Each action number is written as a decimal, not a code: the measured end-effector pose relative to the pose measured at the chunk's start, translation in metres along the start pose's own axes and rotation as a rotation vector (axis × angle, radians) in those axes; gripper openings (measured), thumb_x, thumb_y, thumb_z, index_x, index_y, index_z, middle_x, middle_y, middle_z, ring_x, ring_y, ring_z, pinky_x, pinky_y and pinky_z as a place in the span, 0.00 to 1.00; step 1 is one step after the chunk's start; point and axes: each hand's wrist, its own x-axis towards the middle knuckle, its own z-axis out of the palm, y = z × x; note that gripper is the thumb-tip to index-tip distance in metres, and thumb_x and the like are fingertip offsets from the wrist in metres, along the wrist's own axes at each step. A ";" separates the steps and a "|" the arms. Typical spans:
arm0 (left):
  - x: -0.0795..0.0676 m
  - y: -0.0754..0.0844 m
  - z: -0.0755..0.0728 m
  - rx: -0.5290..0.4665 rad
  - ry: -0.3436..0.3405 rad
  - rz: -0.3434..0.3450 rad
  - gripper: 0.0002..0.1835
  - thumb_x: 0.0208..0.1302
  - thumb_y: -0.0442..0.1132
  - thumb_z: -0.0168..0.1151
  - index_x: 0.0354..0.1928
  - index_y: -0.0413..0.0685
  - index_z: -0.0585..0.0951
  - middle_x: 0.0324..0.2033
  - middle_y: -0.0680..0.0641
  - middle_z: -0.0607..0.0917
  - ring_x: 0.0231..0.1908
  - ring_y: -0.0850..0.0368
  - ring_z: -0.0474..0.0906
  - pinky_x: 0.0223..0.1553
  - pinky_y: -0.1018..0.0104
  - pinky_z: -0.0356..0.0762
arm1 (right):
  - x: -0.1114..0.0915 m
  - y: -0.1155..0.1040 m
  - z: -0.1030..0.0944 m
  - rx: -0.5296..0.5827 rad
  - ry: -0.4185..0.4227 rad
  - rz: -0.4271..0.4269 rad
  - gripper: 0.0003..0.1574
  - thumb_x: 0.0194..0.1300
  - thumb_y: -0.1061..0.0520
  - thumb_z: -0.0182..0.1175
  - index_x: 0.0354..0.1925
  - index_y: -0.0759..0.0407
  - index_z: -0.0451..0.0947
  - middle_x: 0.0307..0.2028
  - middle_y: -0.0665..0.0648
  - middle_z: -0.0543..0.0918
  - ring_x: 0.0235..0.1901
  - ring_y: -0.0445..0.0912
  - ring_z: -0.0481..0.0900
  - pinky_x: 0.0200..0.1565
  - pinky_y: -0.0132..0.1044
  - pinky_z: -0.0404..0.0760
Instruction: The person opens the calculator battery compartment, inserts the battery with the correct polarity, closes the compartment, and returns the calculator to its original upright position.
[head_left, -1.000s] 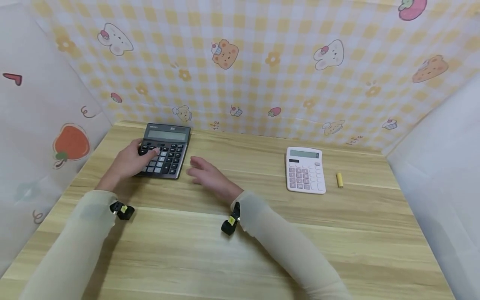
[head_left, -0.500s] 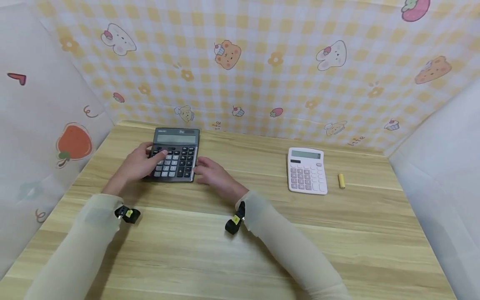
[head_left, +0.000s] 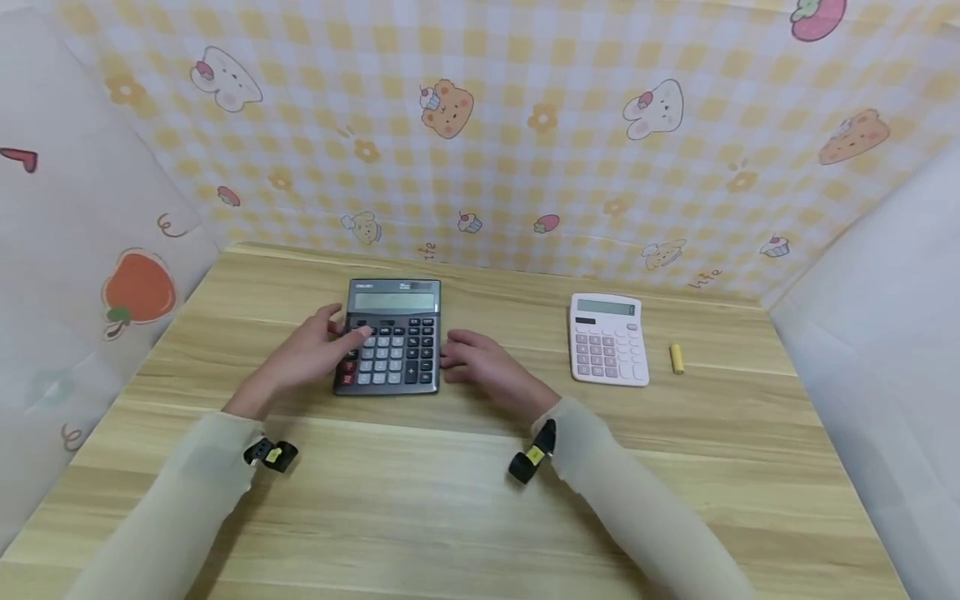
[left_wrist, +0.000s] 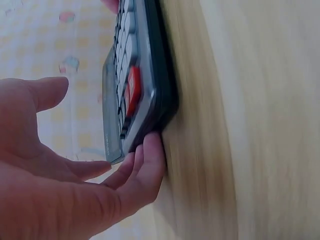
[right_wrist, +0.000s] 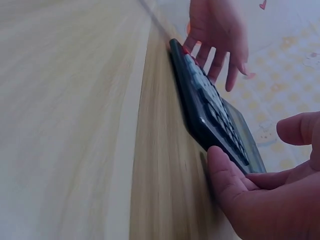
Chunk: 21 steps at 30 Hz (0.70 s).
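Note:
A dark grey calculator [head_left: 393,337] with grey, black and red keys lies on the wooden table, left of the middle. Along its left side are the fingers of my left hand [head_left: 311,354]; in the left wrist view the fingertips [left_wrist: 154,142] meet the lower edge, and the thumb stands raised away from the keys. My right hand [head_left: 491,371] is at the opposite side. Its fingertips [right_wrist: 218,157] touch the right edge in the right wrist view, with the thumb apart from the case. Neither hand curls round the calculator.
To the right lies a white and pink calculator [head_left: 609,340] with its display lit. Beside it is a small yellow cylinder [head_left: 677,358]. A yellow checked cloth [head_left: 495,167] hangs behind the table [head_left: 450,517], and white cloths border both sides.
The dark calculator has slid right and toward me, with my left hand alongside. My right hand, apart from it a second ago, came to its right edge and has moved right too.

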 end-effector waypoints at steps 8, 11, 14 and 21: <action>-0.002 0.018 0.022 -0.070 -0.104 0.062 0.53 0.85 0.59 0.56 0.85 0.25 0.42 0.71 0.22 0.69 0.64 0.31 0.80 0.64 0.42 0.82 | -0.032 0.011 -0.030 -0.022 -0.005 0.023 0.39 0.86 0.53 0.52 0.86 0.65 0.57 0.72 0.64 0.76 0.67 0.54 0.79 0.70 0.47 0.79; 0.001 0.024 0.031 -0.071 -0.125 0.075 0.52 0.85 0.58 0.57 0.85 0.24 0.45 0.71 0.22 0.71 0.64 0.31 0.80 0.64 0.44 0.82 | -0.041 0.014 -0.040 -0.033 -0.001 0.027 0.38 0.86 0.54 0.51 0.86 0.65 0.57 0.71 0.64 0.77 0.66 0.55 0.81 0.71 0.49 0.77; 0.005 0.031 0.039 -0.083 -0.147 0.092 0.51 0.85 0.57 0.57 0.84 0.23 0.47 0.69 0.24 0.72 0.63 0.33 0.81 0.61 0.48 0.85 | -0.048 0.017 -0.049 -0.059 0.019 0.030 0.38 0.87 0.54 0.49 0.85 0.67 0.56 0.69 0.67 0.79 0.64 0.55 0.82 0.71 0.50 0.77; 0.009 0.050 0.057 -0.114 -0.193 0.131 0.41 0.85 0.55 0.59 0.78 0.23 0.63 0.55 0.32 0.79 0.53 0.42 0.86 0.51 0.55 0.90 | -0.061 0.017 -0.067 -0.128 0.042 0.045 0.38 0.84 0.58 0.51 0.83 0.72 0.58 0.70 0.69 0.78 0.60 0.55 0.83 0.70 0.50 0.78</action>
